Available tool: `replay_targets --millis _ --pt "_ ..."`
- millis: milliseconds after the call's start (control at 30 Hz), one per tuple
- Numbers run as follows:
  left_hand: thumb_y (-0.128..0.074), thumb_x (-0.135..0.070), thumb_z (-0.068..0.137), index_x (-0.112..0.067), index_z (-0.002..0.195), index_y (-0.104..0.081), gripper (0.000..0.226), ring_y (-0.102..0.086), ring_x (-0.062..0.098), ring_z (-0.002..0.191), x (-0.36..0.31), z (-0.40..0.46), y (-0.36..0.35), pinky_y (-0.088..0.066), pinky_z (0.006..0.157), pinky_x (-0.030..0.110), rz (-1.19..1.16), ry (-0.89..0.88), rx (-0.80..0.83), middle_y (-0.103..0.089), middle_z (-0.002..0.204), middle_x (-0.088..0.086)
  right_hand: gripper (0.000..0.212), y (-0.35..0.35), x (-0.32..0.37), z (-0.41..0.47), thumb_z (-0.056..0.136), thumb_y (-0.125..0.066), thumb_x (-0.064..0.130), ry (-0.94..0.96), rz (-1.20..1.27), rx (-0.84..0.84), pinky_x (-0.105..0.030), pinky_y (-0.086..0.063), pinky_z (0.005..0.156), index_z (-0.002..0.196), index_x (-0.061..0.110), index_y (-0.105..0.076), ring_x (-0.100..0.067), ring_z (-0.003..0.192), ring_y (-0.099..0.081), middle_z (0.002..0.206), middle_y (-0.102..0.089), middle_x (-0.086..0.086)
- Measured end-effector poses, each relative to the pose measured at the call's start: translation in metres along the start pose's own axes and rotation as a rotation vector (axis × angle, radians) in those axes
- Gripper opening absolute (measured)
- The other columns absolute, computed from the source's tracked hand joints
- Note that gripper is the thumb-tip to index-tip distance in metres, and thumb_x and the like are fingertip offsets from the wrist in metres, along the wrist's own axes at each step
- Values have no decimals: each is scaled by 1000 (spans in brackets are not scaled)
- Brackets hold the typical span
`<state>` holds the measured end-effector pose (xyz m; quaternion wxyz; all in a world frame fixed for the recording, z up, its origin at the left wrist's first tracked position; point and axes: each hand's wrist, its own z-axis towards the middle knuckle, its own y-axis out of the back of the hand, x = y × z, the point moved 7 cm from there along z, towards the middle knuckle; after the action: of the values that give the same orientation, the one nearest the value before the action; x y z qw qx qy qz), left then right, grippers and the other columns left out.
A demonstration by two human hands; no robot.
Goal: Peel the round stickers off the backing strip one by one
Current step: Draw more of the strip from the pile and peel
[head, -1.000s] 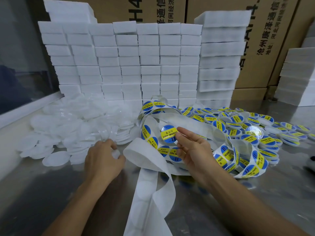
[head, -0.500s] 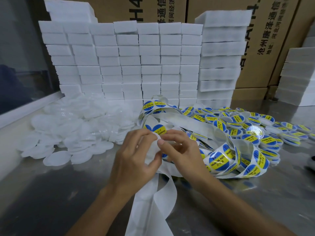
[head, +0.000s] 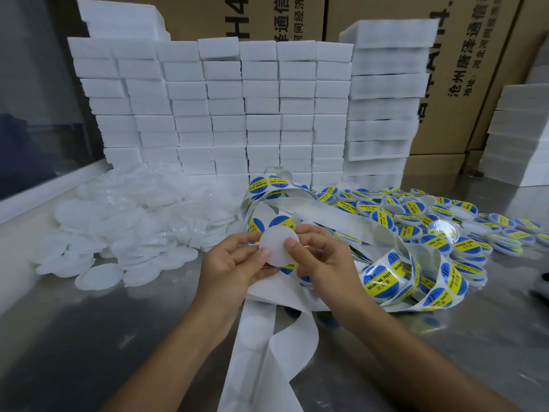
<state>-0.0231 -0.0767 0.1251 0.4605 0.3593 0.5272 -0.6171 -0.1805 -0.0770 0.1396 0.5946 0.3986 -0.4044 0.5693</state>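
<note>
A white round disc (head: 277,246) is held up at the centre, its plain side toward me. My left hand (head: 228,263) pinches its left edge and my right hand (head: 323,263) pinches its right edge, thumb on the face. A blue and yellow round sticker (head: 287,266) peeks out below the disc, partly hidden. The white backing strip (head: 386,272) loops to the right with several stickers on it. Its bare tail (head: 267,352) runs toward me under my hands.
A heap of plain white discs (head: 127,227) lies at the left. Several stickered discs (head: 445,227) are spread at the right. Stacks of white foam blocks (head: 225,114) and cardboard boxes (head: 475,69) stand behind on the steel table (head: 89,337).
My left hand left the disc heap and came to the centre with a white disc. My right hand brought the peeled sticker to it. Both hands now hold the disc.
</note>
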Motion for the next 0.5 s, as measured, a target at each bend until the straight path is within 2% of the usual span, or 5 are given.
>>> replay_targets --millis 100,200,300,500 --pt "-67 1 83 0 107 -64 24 -74 29 87 3 2 3 -59 69 28 -61 49 -20 -75 95 18 14 4 1 0 91 -68 19 -16 -17 -48 -28 -55 72 102 16 -75 -9 82 -68 113 -67 9" --pt "-69 1 81 1 106 -64 25 -74 30 87 6 4 10 -59 69 28 -109 76 -77 -74 95 19 15 19 1 2 90 -69 20 1 4 -184 -22 -57 72 102 28 -72 -3 82 -68 95 -74 10" --pt "-69 3 80 1 102 -64 22 -74 27 83 10 5 17 -59 66 28 -123 98 -120 -75 92 18 17 33 -1 5 88 -72 17 0 33 -286 -17 -55 75 100 29 -71 -4 82 -68 84 -76 7" --pt "-69 3 81 -1 100 -64 20 -74 27 82 14 7 22 -59 65 28 -115 113 -141 -75 91 16 19 35 1 8 89 -71 14 28 -11 -272 -13 -52 65 83 32 -72 -1 75 -66 79 -75 11"
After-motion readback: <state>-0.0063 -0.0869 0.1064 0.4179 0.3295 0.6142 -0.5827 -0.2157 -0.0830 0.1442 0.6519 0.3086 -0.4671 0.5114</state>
